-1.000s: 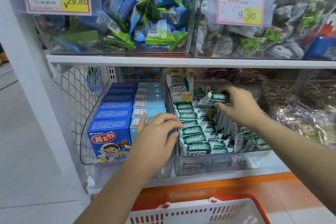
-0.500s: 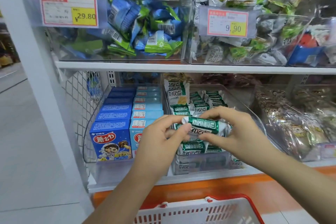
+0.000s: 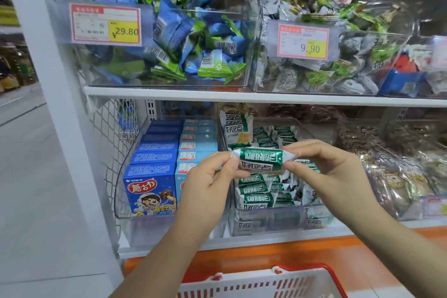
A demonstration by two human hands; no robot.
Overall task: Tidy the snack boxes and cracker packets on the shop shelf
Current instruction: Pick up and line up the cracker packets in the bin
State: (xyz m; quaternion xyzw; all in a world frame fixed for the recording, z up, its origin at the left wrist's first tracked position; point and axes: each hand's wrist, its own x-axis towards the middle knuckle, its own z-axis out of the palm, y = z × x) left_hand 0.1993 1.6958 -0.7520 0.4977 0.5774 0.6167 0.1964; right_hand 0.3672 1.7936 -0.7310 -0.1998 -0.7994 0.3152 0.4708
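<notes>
Both grips pinch one cracker packet (image 3: 261, 161): my left grip (image 3: 208, 186) nips its left crimped end between thumb and fingers, and my right grip (image 3: 333, 176) nips its right end. Its long axis runs level, left to right, stretched between the two, with the print upside down to me. It hangs in front of the clear bin (image 3: 266, 224) of matching packets on the lower shelf (image 3: 242, 243), near the blue snack boxes (image 3: 151, 186).

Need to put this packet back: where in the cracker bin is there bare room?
Bare floor shows at the right rear of the cracker bin, between the back rows of packets and its right wall. Front left is packed tight. The boxes fill their own bin. The right hand hides the middle.
</notes>
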